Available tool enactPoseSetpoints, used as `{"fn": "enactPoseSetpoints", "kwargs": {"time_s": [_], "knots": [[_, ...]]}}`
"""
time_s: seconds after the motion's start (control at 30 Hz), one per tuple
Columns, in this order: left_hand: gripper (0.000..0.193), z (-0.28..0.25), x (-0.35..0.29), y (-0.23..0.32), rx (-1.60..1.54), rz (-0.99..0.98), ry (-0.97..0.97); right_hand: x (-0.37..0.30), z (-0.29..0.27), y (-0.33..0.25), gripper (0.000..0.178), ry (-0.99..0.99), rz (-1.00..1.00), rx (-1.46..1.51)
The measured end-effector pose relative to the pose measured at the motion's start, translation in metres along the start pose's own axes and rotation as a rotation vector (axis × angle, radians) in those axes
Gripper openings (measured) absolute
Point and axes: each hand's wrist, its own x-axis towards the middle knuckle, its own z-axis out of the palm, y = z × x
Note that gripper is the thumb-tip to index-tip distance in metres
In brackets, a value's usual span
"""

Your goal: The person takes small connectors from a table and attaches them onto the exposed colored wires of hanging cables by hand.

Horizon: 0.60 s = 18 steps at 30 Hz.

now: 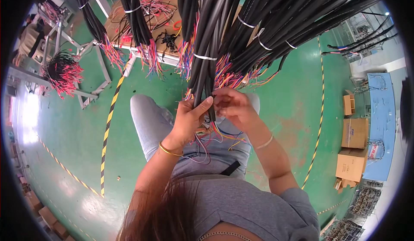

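hanging black cable (206, 81) with loose coloured wires (220, 133) at its end, above the lap. left hand (189, 118) clenched around the cable; right hand (233, 107) pinching its wires. more cable bundles (276, 21) overhead; green floor (73, 133); cardboard boxes (353, 148) right.

hands (211, 111) gripping black cable bundle (206, 75), coloured wires (224, 134)

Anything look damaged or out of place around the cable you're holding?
Nothing stands out. The left hand grips a black cable; the right hand picks at its coloured wires, which hang loose over the lap.
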Motion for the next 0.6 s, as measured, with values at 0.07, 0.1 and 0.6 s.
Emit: {"fn": "enactPoseSetpoints", "kwargs": {"time_s": [0.07, 0.1, 0.6], "knots": [[0.017, 0.002, -0.002, 0.010, 0.017, -0.009, -0.039, -0.014, -0.003, 0.010, 0.016, 0.064, -0.105, 0.088], [0.018, 0.003, 0.002, 0.009, 0.082, 0.017, -0.033, -0.022, -0.004, 0.013, 0.020, 0.066, -0.039, -0.113], [0.020, -0.005, -0.004, 0.016, -0.001, -0.051, -0.347, -0.020, -0.005, 0.044, 0.030, -0.210, 0.063, 0.259]]}}
